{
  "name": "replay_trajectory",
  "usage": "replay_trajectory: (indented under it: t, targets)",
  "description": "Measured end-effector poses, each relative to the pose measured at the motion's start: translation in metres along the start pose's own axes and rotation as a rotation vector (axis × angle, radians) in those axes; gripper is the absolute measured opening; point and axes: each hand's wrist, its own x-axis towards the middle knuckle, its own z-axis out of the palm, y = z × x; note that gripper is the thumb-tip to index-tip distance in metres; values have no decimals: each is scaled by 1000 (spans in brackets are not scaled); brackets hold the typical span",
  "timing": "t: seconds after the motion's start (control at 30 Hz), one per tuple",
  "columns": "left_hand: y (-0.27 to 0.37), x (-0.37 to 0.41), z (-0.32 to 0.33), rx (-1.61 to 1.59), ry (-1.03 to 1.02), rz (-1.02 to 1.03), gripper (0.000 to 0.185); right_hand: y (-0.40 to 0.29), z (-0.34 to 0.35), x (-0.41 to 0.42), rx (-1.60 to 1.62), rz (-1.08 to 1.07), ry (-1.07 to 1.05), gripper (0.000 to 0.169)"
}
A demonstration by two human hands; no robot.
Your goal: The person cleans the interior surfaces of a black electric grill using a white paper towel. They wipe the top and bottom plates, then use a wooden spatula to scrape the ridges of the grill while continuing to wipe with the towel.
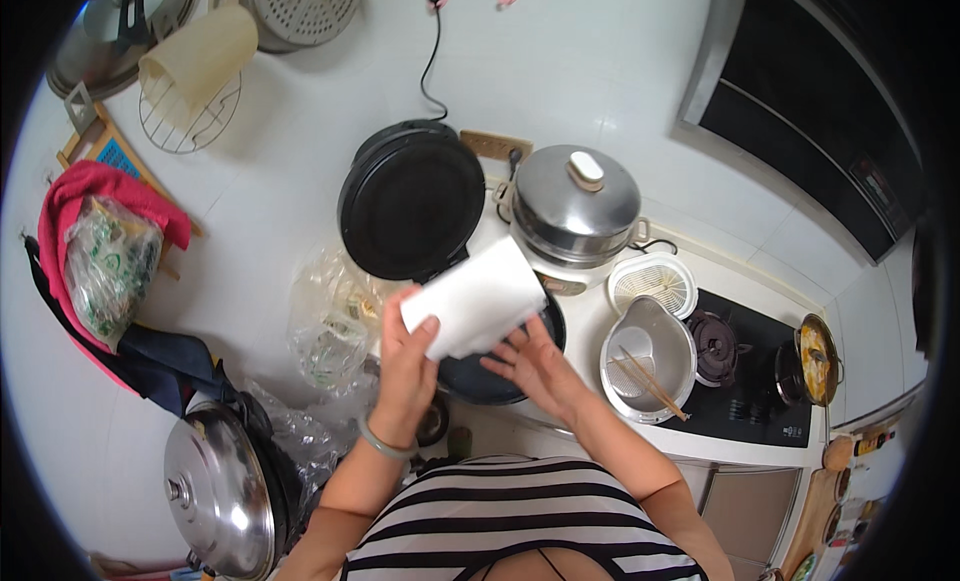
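My left hand [409, 337] grips the left end of a white roll or wad of paper towel [476, 300], thumb on top. My right hand [536, 363] is at its lower right corner with the fingers spread; whether they touch the paper is not clear. Beneath both lies the dark lower pan [480, 382] of an electric griddle, partly hidden by the paper and my hands. The griddle's round black lid [412, 206] stands raised behind it.
A lidded steel electric steamer [574, 202] stands behind right. Beside it are a white plastic basket [652, 277] and a steel basin [630, 333] with chopsticks [649, 386]. A pan of food [815, 360] sits on the gas hob [757, 386]. Plastic bags [334, 341] lie left.
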Motion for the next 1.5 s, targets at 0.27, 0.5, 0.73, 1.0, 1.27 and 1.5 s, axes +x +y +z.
replay_trajectory:
  t: [0.27, 0.5, 0.73, 1.0, 1.27, 1.5]
  targets:
    - [-64, -39, -17, 293, -322, -314, 59, -11, -17, -31, -675, -161, 234, 68]
    - [-80, -51, -35, -143, -262, -650, 66, -7, -11, -54, -480, -297, 523, 28]
    - [-83, -49, -63, -238, -90, -692, 65, -35, -23, -67, 166, -330, 660, 17]
    - [-102, -38, -91, -310, -163, -761, 65, -47, -48, -59, 331, -395, 526, 20]
    - [-49, 9, -65, 262, -555, -331, 76, -46, -1, -36, -1597, -26, 225, 64]
    - [-6, 30, -46, 607, -269, 214, 67, -40, 18, 5, -1330, -198, -88, 12]
